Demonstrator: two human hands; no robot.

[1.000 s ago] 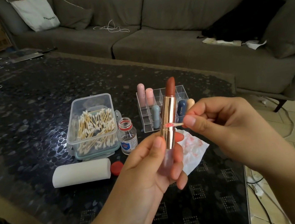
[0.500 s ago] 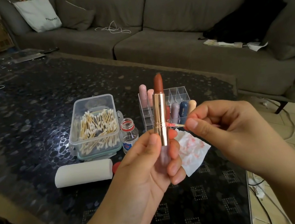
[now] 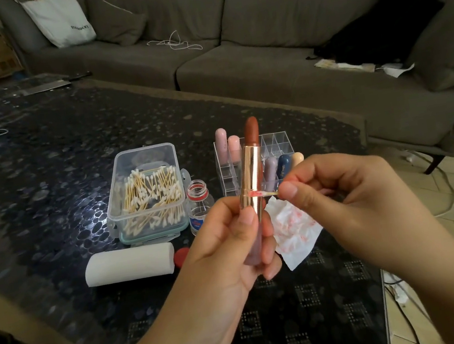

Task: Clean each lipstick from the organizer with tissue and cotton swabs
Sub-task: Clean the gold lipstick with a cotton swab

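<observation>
While the left hand (image 3: 230,247) grips an uncapped lipstick (image 3: 252,185) upright above the tabletop (image 3: 45,174), fingers curled round its frosted base, the right hand (image 3: 340,196) pinches a cotton swab (image 3: 262,193) whose pink-stained tip touches the gold barrel low down. Behind them stands a clear organizer (image 3: 277,144) holding several capped lipsticks. Left of it sit an open bottle (image 3: 199,207) and a clear box of cotton swabs (image 3: 147,194), with a tissue roll (image 3: 129,264) and a red cap (image 3: 181,257) nearer the person. A stained tissue (image 3: 295,229) lies flat below the right hand.
</observation>
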